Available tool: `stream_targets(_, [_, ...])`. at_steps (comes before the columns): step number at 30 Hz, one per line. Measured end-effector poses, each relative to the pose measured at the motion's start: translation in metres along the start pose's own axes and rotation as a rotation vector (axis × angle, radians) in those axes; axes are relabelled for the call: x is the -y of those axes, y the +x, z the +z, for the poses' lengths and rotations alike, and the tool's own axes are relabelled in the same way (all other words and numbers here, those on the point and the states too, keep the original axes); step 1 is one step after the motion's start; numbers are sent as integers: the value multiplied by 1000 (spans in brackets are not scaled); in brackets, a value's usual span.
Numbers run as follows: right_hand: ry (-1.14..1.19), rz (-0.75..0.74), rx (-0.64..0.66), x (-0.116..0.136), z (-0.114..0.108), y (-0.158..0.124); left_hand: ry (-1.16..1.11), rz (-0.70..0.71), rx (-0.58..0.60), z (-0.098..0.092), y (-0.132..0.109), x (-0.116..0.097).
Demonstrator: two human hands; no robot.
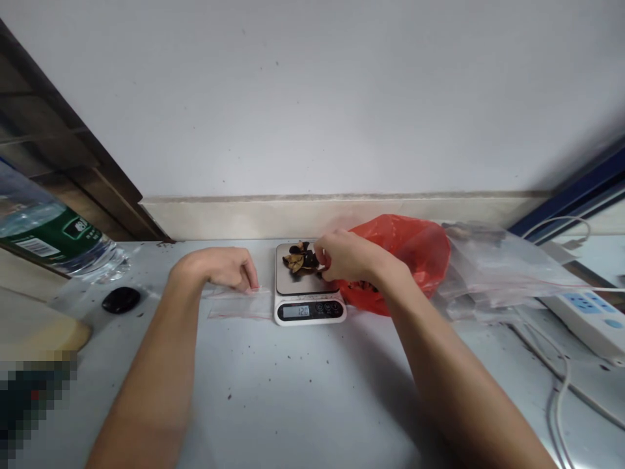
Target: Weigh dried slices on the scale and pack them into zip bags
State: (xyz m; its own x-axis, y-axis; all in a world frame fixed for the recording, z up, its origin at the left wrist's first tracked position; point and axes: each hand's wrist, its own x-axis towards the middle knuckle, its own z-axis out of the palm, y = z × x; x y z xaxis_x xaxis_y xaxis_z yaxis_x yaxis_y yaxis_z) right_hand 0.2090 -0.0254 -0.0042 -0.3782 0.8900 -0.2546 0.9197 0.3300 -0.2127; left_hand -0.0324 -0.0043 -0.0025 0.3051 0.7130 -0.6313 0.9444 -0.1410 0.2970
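Observation:
A white kitchen scale (310, 311) stands on the table, its display showing about 12.0. On its metal plate lies a small pile of dark, yellow-edged dried pieces (301, 260), possibly dried fungus. My right hand (342, 255) reaches over the plate's right side, fingers curled at the pile in a pinch on some of the dried pieces; its fingertips are partly hidden. Left of the scale, my left hand (232, 268) is closed, thumb and fingers pinching a flat clear zip bag (239, 306) with red edge lines. Behind my right wrist sits an open red plastic bag (395, 241), dark bits inside.
More clear zip bags (508, 260) lie at the right, beside a white power strip (586, 319) and white cables (561, 391). A large water bottle (58, 228) and a black oval object (121, 299) are at left. Dark crumbs dot the table; a wall rises behind.

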Motion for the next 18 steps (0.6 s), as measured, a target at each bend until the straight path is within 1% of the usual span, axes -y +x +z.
stream_targets(2, [22,-29,-27,-1,-6,-5,-33,11,-32,-3,-4,6])
stream_targets(5, [99,-67,-66,-9,-23,-21,-83,22,-77,-7,-12,9])
stream_targets(6, [92,-54,-69,-13,-29,-28,-103,16,-87,-8,-14,9])
stream_targets(8, [17,50,-82,-23,-39,-41,-139,4,-119,-10,-19,7])
stream_targets(10, [-21,124,-147,-30,-43,-49,-144,14,-165,-12,-23,3])
stream_targets(11, [-15,125,-185,-31,-42,-50,-131,27,-185,-12,-25,2])
stream_targets(12, [8,95,-224,-29,-41,-50,-117,47,-202,-13,-26,0])
stream_targets(14, [94,-33,-264,-20,-35,-46,-121,109,-242,-12,-27,-3])
stream_targets(16, [214,-194,-249,-4,-28,-38,-185,199,-292,-11,-28,-7])
stream_targets(18, [313,-314,-209,12,-20,-28,-276,278,-344,-10,-29,-11])
